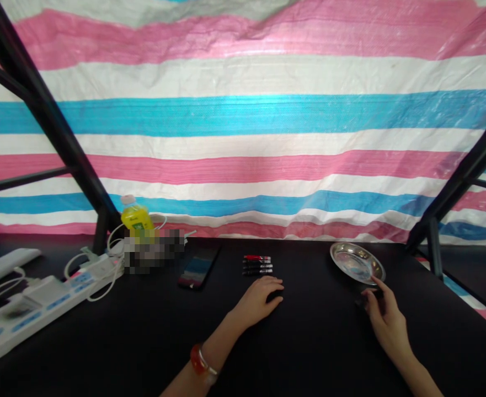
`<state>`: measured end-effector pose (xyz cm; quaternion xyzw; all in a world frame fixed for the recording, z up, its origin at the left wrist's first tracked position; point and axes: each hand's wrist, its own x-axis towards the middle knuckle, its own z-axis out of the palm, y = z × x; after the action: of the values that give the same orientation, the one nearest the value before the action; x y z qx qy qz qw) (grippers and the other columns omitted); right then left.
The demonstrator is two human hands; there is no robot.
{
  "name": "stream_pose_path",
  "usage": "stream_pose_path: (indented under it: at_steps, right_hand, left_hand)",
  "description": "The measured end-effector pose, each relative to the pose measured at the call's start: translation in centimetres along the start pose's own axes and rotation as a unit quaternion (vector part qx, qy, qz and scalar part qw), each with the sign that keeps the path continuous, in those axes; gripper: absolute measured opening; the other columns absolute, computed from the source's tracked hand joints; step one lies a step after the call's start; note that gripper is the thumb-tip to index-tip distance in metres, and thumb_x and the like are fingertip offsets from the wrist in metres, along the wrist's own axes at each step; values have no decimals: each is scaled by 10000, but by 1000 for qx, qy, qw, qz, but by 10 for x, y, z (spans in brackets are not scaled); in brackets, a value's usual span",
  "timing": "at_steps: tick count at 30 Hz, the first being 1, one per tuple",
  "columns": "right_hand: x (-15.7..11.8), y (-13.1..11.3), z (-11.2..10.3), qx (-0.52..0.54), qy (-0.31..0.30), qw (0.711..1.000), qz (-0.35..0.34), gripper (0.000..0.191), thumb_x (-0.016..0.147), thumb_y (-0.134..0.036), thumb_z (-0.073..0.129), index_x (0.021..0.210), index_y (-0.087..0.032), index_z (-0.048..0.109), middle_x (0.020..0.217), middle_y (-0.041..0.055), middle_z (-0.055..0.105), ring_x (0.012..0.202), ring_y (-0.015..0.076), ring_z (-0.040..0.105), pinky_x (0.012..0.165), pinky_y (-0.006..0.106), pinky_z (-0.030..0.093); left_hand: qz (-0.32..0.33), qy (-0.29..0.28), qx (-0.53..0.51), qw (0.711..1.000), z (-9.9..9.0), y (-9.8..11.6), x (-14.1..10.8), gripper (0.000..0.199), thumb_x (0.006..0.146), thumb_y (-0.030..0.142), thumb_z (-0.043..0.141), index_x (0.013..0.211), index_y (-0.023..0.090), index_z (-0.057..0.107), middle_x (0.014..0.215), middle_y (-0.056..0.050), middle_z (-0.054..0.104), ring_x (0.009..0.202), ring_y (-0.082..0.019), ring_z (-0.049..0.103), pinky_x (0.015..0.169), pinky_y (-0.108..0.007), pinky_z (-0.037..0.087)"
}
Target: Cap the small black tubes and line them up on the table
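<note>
My left hand (263, 298) rests on the black table with its fingers slightly bent and the thumb apart, holding nothing. Just beyond its fingertips lies a short row of pens, a red pen (256, 257) at the far side and black pens (257, 271) nearer. On the right, a shiny round metal plate (352, 259) sits on the table. My right hand (385, 317) is at its near edge, the index finger reaching to the rim. Between thumb and fingers is a small dark object (361, 302), blurred against the black table, whose kind I cannot make out.
A dark phone (199, 267) lies left of the pens. Farther left are a white power strip (39, 309) with chargers and cables, a yellow drink bottle (137, 218) and a pixelated patch. Black metal frames (48, 116) flank the table before a striped plastic sheet (243, 116).
</note>
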<state>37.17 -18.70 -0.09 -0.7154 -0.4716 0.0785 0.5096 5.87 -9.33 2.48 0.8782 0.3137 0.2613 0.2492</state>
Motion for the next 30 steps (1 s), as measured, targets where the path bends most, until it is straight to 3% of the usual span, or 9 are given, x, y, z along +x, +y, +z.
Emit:
stream_pose_path:
  at_steps: [6,10,14,18,22,26,30]
  right_hand:
    - [5,-5,0,159,20,985,66,653,748,-536,580,1262,-163,428,775,32,605,510,135,530,486,281,485]
    - [2,-12,10,208,-29,975,73,634,733,-530,609,1230,-174,442,761,22,595,500,127,515,457,268,466]
    - [-13,-35,33,221,-91,969,55,573,778,-505,572,1232,-183,437,783,29,594,514,123,513,476,269,471]
    - [-33,-66,65,232,-173,957,8,486,842,-462,500,1236,-189,417,804,31,594,534,122,521,505,267,480]
    - [-43,-91,97,233,-240,939,-81,386,890,-371,447,1244,-219,420,854,30,597,598,124,557,566,261,495]
    - [-43,-106,123,257,-223,930,-138,379,892,-329,449,1257,-233,427,891,36,605,655,136,586,611,271,514]
    - [-40,-112,136,280,-188,930,-145,464,895,-313,452,1335,-229,333,894,41,613,650,134,586,615,282,518]
  left_hand:
    - [-1,5,-3,1000,1,0,1,264,802,233,596,1061,207,640,1171,-64,635,1115,-189,546,988,-365,411]
    - [-1,2,10,1000,1,2,0,265,794,242,609,1056,215,639,1177,-58,630,1116,-188,541,987,-363,404]
    - [-4,-14,32,999,-2,7,-1,336,756,350,658,1065,218,636,1193,-68,613,1124,-213,527,977,-380,397]
    - [-1,-19,38,999,-4,13,-1,446,672,457,711,1039,212,650,1137,-68,621,1075,-234,532,950,-379,398]
    - [-32,-30,29,999,-4,16,0,392,685,442,697,1005,218,667,941,-35,613,862,-184,573,766,-287,454]
    - [-78,-14,3,997,-3,12,2,171,802,310,583,843,180,686,762,-7,582,667,-128,542,613,-231,420]
    - [-107,23,-32,994,-3,3,4,152,812,251,564,805,157,684,730,-7,604,629,-116,529,598,-224,416]
